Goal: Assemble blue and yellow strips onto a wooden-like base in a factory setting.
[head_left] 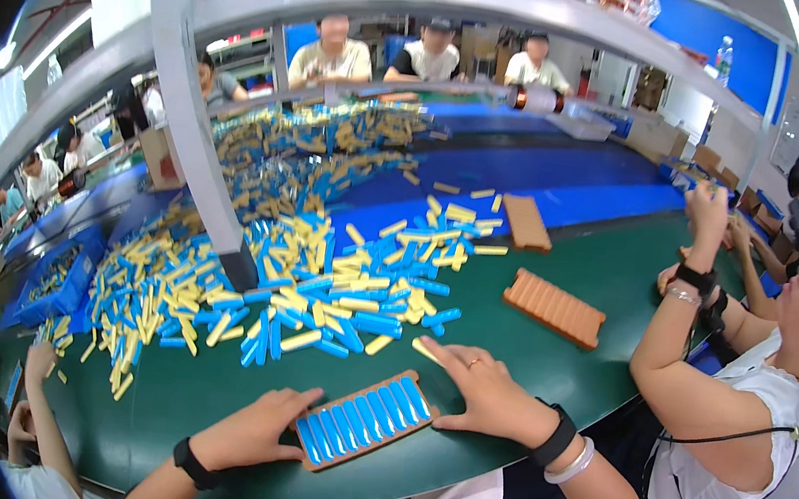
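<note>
A brown-orange ridged tray (363, 386) lies at the table's near edge, its grooves filled with a row of glossy blue strips (365, 421). My left hand (257, 425) grips the tray's left end, thumb along the near side and fingers at the far side. At the other end is my right hand (486, 394), thumb by the tray's right corner and fingers stretched forward and apart. A pale yellow strip (425, 351) is at its fingertips; whether it is held or only touched is unclear. Beyond the tray spreads a big heap of loose blue and yellow strips (314, 289).
Two more brown-orange trays, a ridged one (554, 308) and a flatter-looking one (528, 224), lie right of the heap. A grey metal post (201, 112) stands within the heap. A co-worker (755, 387) sits close on my right; another person's arm (55, 416) reaches in at left.
</note>
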`<control>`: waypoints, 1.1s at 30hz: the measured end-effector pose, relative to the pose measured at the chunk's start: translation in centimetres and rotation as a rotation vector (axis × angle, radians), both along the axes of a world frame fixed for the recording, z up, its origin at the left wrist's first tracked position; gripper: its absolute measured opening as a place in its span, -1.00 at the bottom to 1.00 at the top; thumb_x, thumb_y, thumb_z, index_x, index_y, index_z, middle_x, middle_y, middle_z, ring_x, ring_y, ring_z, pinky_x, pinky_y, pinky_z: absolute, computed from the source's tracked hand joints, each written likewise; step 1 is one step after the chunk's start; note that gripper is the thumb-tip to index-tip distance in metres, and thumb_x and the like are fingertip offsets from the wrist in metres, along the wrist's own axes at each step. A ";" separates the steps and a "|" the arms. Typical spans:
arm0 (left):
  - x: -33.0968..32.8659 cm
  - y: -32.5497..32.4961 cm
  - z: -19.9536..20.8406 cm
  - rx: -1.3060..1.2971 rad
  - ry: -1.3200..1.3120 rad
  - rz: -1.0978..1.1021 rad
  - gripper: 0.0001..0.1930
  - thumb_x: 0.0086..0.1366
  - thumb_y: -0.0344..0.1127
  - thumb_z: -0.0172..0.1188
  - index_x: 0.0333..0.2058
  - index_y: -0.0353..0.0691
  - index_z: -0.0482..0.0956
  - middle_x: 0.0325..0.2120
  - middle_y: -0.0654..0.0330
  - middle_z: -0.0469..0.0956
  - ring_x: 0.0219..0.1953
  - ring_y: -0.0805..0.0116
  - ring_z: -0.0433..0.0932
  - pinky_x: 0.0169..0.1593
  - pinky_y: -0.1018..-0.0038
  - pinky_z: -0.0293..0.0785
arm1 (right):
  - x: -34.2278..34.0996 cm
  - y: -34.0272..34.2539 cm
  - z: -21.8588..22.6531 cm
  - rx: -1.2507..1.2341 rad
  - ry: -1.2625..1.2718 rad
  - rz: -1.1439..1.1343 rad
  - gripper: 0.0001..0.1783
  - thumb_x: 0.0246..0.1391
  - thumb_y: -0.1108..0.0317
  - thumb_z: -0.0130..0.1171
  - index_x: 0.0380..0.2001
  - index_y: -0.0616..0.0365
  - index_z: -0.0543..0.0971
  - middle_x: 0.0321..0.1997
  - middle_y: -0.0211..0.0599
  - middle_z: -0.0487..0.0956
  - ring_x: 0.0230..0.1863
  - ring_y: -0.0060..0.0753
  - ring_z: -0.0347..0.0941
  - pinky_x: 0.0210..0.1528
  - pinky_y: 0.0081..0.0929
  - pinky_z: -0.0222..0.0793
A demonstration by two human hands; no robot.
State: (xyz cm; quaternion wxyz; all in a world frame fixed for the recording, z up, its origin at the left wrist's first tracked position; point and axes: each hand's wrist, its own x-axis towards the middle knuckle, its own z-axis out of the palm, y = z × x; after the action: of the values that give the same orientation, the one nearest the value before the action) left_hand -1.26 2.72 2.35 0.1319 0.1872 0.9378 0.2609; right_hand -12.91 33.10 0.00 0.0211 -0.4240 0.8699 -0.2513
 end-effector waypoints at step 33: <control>-17.2 26.8 -6.3 -0.050 0.437 -0.177 -0.23 -0.08 -0.08 0.35 0.03 -0.34 0.19 -0.08 -0.08 0.30 -0.07 -0.01 0.41 -0.07 0.26 0.45 | 11.3 12.1 4.3 -0.291 -0.116 -0.643 -0.20 -0.18 -0.03 0.27 -0.06 0.40 0.27 -0.18 0.04 0.38 -0.12 -0.08 0.36 -0.01 -0.32 0.26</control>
State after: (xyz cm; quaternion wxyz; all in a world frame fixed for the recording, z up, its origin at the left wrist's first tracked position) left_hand -18.48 29.56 -3.94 -0.0473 0.3174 0.9302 0.1784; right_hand -1.62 45.16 4.32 -0.0705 -0.1122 0.9112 -0.3901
